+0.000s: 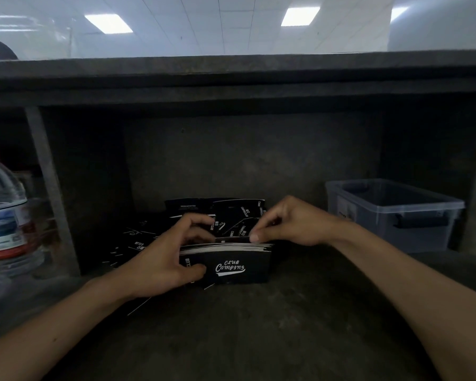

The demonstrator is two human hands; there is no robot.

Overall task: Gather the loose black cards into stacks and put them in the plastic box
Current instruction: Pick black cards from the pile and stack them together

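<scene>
A stack of black cards (239,266) with white "Club Camping" print stands on edge on the dark counter, its white edges facing up. My left hand (165,257) grips the stack's left end, thumb on the front card. My right hand (289,224) pinches a single black card (232,239) at the top back of the stack. Loose black cards (226,213) lie scattered behind and to the left of the stack. The clear plastic box (396,213) sits at the right, apart from both hands; what is inside it is hard to see.
A large water bottle with a red cap (3,213) stands at the far left behind a vertical post (50,188). A dark shelf (231,78) overhangs the back of the counter (259,325).
</scene>
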